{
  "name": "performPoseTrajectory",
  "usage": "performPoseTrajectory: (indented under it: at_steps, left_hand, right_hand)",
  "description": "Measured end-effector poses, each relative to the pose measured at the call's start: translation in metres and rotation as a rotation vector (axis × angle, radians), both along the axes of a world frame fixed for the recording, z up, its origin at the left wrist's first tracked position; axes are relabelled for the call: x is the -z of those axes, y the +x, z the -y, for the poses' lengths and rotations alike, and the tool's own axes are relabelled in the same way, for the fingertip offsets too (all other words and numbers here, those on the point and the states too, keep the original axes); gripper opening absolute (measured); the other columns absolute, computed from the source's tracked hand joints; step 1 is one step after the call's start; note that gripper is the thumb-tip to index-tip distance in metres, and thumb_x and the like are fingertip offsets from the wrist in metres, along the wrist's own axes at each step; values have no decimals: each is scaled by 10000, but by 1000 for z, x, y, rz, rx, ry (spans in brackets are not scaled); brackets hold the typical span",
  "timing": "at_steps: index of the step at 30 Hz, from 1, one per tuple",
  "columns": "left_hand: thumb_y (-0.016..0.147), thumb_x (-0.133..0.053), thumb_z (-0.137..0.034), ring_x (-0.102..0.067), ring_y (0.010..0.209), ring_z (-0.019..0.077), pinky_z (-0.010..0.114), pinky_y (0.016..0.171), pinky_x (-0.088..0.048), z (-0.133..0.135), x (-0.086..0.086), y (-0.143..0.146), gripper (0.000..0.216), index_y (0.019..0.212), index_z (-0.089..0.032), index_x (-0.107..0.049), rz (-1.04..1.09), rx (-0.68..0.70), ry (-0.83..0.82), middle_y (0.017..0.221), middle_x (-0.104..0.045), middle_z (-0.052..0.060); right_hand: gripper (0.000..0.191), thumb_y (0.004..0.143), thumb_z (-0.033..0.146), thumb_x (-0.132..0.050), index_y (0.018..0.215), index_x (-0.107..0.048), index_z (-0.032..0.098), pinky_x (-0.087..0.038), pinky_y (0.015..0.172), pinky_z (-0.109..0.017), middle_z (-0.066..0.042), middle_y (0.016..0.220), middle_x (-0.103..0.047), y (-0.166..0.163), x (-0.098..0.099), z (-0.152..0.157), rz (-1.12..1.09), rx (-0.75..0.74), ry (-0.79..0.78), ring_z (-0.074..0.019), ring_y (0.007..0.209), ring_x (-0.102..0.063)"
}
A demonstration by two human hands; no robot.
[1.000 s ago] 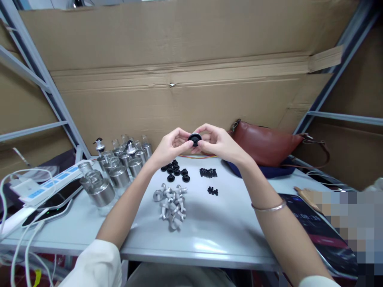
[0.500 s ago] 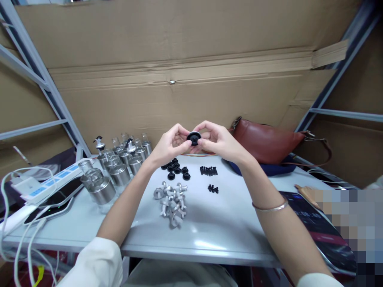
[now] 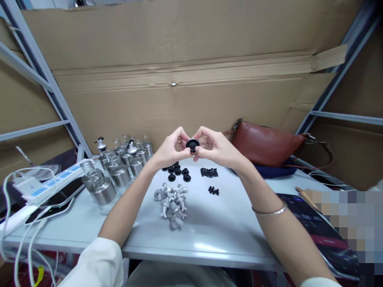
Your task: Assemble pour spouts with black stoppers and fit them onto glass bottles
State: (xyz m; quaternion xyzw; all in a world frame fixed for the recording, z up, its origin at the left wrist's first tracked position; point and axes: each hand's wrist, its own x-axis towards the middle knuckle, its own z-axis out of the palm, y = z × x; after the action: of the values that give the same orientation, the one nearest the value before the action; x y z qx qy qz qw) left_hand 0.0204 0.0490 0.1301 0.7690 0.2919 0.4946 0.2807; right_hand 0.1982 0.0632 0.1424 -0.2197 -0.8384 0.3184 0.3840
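Observation:
Above the far part of the table, my left hand (image 3: pixel 172 149) and my right hand (image 3: pixel 214 148) pinch a round black cap (image 3: pixel 192 144) between thumbs and fingers. A pale rim shows along its upper edge; its dark recessed face is turned toward me. Below my left hand lies a group of black caps (image 3: pixel 178 171). Nearer to me is a heap of silver metal collars (image 3: pixel 172 203) with spout-like arms. Right of the caps are a row of black tube pieces (image 3: pixel 209 172) and a cluster of smaller black parts (image 3: pixel 213 190).
Glass bottles with metal sleeves (image 3: pixel 103 191) stand at the left, two with pump tops. A power strip (image 3: pixel 56 179) with white cables lies beyond them. A brown leather bag (image 3: pixel 266 143) rests at the back right, and a tablet-like screen (image 3: pixel 317 231) lies front right.
Both hands and the cap sit slightly lower in the view, as the camera has tilted a little. The grip on the cap looks the same.

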Motion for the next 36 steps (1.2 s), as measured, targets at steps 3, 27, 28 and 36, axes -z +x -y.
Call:
performPoseTrajectory:
  at_steps: [3, 27, 28, 36]
  left_hand:
    - [676, -627, -222, -459, 615, 69, 199, 568, -377, -1, 2, 0, 267, 788, -192, -386, -11, -27, 31, 694, -480, -47]
    - [752, -588, -205, -544, 724, 135, 250, 655, -422, 13, -19, -18, 106, 770, -181, -486, -519, -218, 134, 798, -575, 10]
    - [765, -570, -209, -553, 728, 139, 252, 658, -424, 16, -22, -22, 80, 777, -182, -496, -564, -226, 109, 799, -589, 11]
    - [646, -583, -183, -575, 990, 233, 311, 818, -449, 49, -43, -120, 311, 953, -214, -545, -839, -904, -236, 1017, -619, 39]
  right_hand:
    - [141, 731, 201, -569, 795, -445, 218, -480, 555, -282, 5, 723, -681, -1, 1, 1, -21, 2, 8, -179, 600, -675]
    - [187, 773, 282, -615, 836, -456, 204, -442, 646, -264, -9, 794, -601, -14, 12, -10, 70, 21, 212, -144, 702, -576]
    - [163, 795, 288, -597, 844, -467, 203, -444, 658, -269, -11, 794, -601, -14, 12, -10, 79, 19, 214, -148, 711, -577]
    - [92, 798, 160, -490, 837, -561, 203, -391, 669, -279, -30, 847, -510, -11, 7, -6, 172, 178, 461, -139, 695, -484]
